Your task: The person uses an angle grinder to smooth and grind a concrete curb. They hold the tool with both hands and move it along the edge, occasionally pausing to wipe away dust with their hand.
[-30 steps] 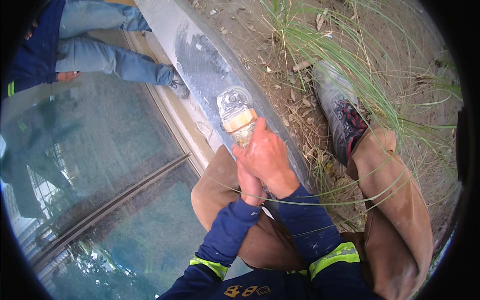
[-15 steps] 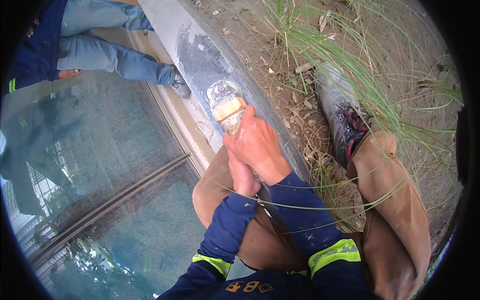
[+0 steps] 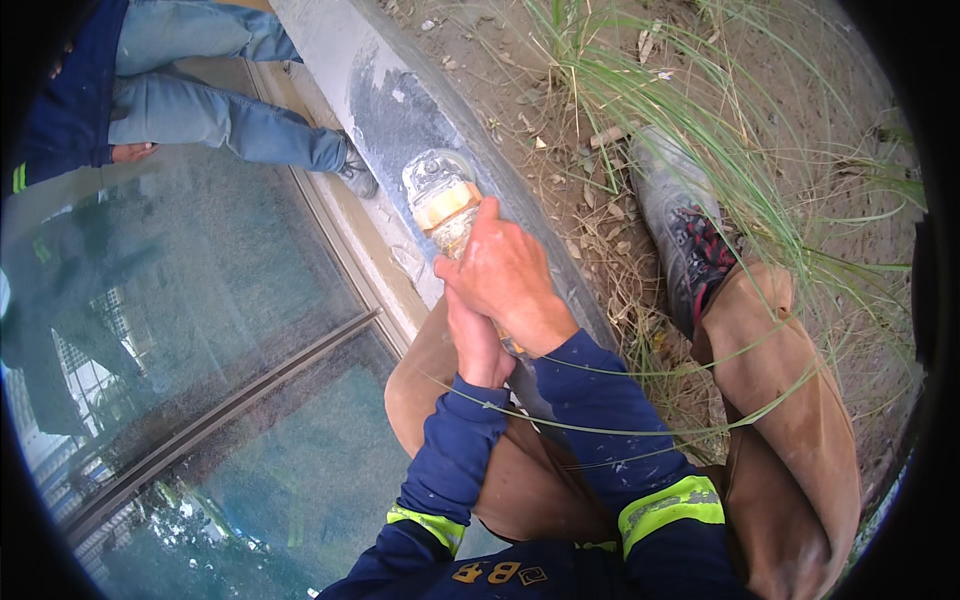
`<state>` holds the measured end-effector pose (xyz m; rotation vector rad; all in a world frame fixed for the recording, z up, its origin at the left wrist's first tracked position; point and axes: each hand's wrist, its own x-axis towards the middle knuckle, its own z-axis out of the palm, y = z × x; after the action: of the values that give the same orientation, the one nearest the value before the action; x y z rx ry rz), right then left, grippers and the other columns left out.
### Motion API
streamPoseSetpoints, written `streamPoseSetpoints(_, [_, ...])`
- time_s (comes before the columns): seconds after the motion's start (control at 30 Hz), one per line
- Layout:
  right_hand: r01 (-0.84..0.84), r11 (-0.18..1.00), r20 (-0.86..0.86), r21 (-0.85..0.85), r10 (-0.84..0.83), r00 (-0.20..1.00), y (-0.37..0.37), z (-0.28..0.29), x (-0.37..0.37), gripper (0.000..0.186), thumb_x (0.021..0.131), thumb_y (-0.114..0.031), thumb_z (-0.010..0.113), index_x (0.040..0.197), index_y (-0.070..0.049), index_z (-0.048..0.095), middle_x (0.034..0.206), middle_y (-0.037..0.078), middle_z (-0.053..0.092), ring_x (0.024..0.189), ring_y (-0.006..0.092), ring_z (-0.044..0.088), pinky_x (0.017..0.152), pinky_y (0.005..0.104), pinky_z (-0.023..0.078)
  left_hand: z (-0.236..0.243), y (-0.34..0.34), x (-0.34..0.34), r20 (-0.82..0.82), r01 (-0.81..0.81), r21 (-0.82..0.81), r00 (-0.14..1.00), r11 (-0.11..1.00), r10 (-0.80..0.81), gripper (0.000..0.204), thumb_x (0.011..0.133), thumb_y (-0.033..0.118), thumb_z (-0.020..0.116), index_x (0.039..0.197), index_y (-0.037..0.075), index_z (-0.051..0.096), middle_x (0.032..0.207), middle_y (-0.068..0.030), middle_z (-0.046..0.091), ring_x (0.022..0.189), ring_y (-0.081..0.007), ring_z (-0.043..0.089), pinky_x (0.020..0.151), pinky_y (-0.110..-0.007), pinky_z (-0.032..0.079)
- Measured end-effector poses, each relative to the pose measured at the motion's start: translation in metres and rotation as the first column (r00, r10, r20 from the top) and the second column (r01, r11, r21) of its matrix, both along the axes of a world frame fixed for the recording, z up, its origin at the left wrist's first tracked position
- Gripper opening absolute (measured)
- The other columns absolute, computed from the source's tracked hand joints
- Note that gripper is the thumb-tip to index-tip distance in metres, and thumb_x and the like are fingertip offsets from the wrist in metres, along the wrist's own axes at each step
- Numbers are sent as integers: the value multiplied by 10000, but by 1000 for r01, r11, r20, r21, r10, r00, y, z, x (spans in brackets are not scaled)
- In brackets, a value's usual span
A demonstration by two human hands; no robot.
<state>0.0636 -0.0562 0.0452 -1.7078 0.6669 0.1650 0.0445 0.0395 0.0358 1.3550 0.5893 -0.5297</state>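
Note:
A dust-caked angle grinder [image 3: 440, 205] with an orange band lies head-down on a long grey stone ledge [image 3: 335, 50], over a darker patch of its surface. My right hand [image 3: 505, 280] wraps round the grinder's body from above. Below it my left hand [image 3: 472, 335] is closed round the handle end, partly hidden by the right hand and wrist. The grinder's disc is mostly hidden beneath its head.
Glass panels in metal frames [image 3: 150, 280] line the left side. At upper left a co-worker in jeans [image 3: 225, 120] has a shoe beside the ledge. Right of the ledge are dry soil, long grass [image 3: 690, 110] and my shoe [image 3: 680, 230]; grass blades cross my forearms.
The grinder and both my hands have slid up and to the left along the ledge, away from me. My forearms followed; the co-worker's legs are about where they were.

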Motion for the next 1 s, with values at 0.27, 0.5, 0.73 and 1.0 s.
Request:
streamPoseSetpoints(0.27, [20, 1000, -1, -11, -20, 1000, 0, -1, 2, 639, 754, -308, 784, 1088, 104, 428, 865, 336, 671, 854, 488, 678, 770, 504, 557, -6, 4, 1, 15, -1, -3, 1000, 1000, 1, 575, 1033, 575, 378, 1289, 85, 539, 1168, -50, 635, 1049, -201, 613, 907, -347, 506])
streamPoseSetpoints(0.5, [8, 1000, 2, -16, -8, 1000, -6, -1, 1, 652, 754, -310, 785, 1098, 111, 425, 862, 335, 672, 854, 485, 680, 772, 500, 559, -6, -2, 2, 7, -7, 9, 1000, 1000, 7, 563, 1032, 572, 383, 1284, 93, 539, 1165, -51, 638, 1047, -204, 618, 901, -351, 508])
streamPoseSetpoints(0.73, [-34, 999, -20, 8, 34, 999, -5, 2, 1, 662, 758, -317, 782, 1111, 110, 420, 883, 337, 672, 865, 485, 679, 780, 501, 559, -3, 3, 0, -2, 56, -28, 998, 998, -56, 566, 1048, 548, 346, 1376, 105, 472, 1337, -66, 547, 1208, -217, 540, 1009, -367, 452])
streamPoseSetpoints(1.0, [-32, 999, -18, -15, 32, 999, -6, 2, 4, 634, 757, -311, 778, 1086, 105, 430, 875, 338, 670, 859, 483, 679, 773, 506, 559, -9, 3, 1, -14, -6, -18, 1000, 1000, 6, 553, 1038, 558, 378, 1330, 106, 506, 1246, -55, 596, 1125, -210, 579, 957, -357, 474])
